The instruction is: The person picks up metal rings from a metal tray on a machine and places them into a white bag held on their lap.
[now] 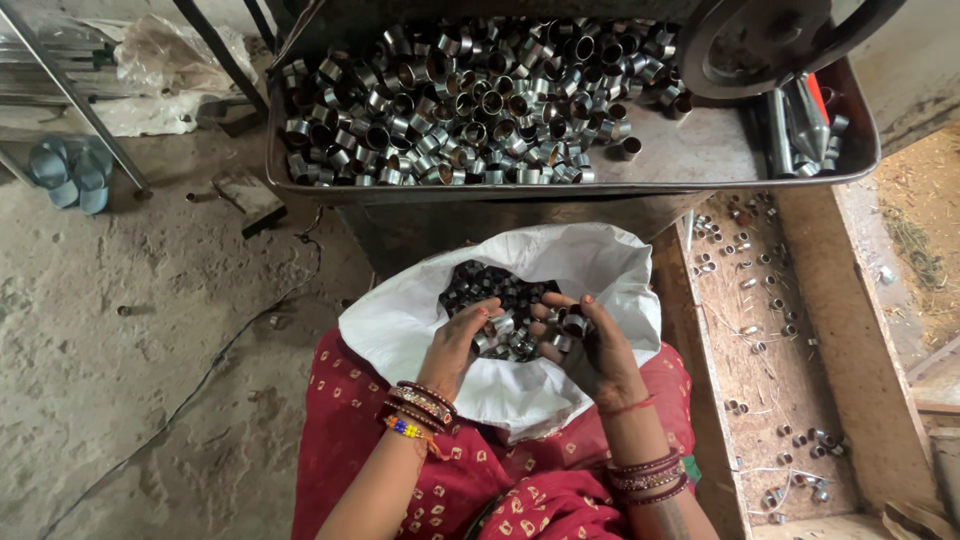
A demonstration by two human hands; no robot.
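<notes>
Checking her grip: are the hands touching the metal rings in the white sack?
Touching. The head view shows the left hand and right hand cupped around metal rings, fingers resting on them inside the white sack.

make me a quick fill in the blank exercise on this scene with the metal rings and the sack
1. Both hands, the left hand and the right hand, scoop metal rings out of a ____ sack.
2. The big tray above the sack holds many more metal ____.
3. The cloth on the lap is ____.

Missing words: white; rings; red
</notes>
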